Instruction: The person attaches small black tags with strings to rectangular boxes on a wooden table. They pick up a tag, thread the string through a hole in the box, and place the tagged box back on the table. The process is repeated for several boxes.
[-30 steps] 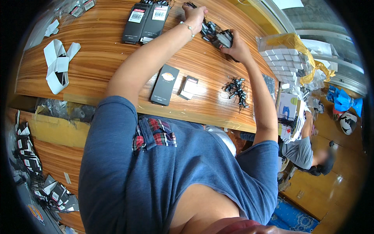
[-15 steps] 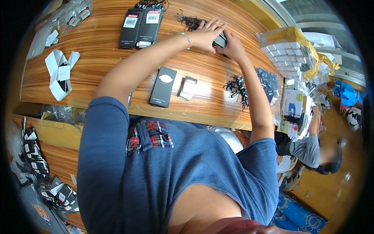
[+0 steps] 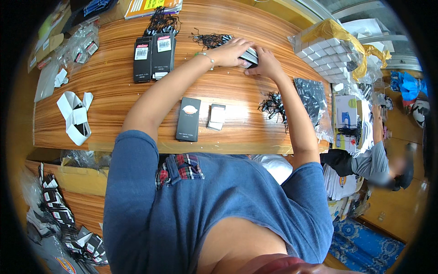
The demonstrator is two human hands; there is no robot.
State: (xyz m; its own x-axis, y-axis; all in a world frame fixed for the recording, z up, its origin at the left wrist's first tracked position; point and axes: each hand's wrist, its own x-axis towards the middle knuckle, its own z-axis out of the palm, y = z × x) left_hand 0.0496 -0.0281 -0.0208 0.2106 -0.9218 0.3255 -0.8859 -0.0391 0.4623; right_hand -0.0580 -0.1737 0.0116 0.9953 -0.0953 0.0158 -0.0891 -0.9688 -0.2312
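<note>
Toward the far side of the wooden table, a stack of dark hang tags sits between my two hands. My left hand curls over its left side, and my right hand closes on its right side with the thumb at the near edge. Black strings spread out from the stack beside my left hand. Much of the stack is covered by my fingers. Left of them lie two piles of black tags with white stickers and bunched strings above. Nearer me rest a black tag pile and a small stack of white cards.
Loose black strings and a plastic bag of black pieces lie by my right forearm. A wrapped block of white boxes stands at the far right. Folded white paper is at the left. Another person is at the right.
The view has tilted, so the table's things appear lower. My left hand's fingers have drawn in from lying spread over the stack to its left side; both hands remain around it.
</note>
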